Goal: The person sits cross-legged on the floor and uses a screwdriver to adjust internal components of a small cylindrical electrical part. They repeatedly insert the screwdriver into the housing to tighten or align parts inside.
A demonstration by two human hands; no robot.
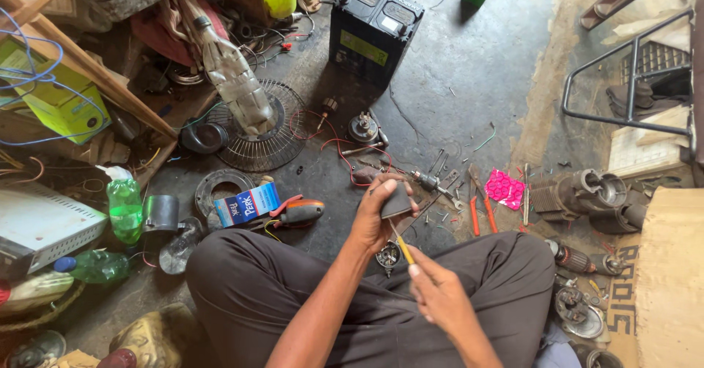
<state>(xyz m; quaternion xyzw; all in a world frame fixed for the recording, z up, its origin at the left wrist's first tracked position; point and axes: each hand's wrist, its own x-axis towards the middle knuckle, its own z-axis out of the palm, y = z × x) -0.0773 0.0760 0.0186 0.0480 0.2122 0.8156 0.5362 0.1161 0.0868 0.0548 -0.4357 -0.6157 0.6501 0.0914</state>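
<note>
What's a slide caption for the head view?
Seated on a workshop floor, left hand holds a small dark wedge-shaped part; right hand applies a yellow-handled screwdriver.

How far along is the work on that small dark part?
Done: motor pieces and loose tools lie spread on the floor. In hand: left hand holds the dark part; right hand works a yellow-handled screwdriver into it. Left: everything lies unassembled.

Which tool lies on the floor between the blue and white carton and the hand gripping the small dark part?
In the head view, orange-and-grey handled pliers lie between the blue and white carton and the left hand.
</note>
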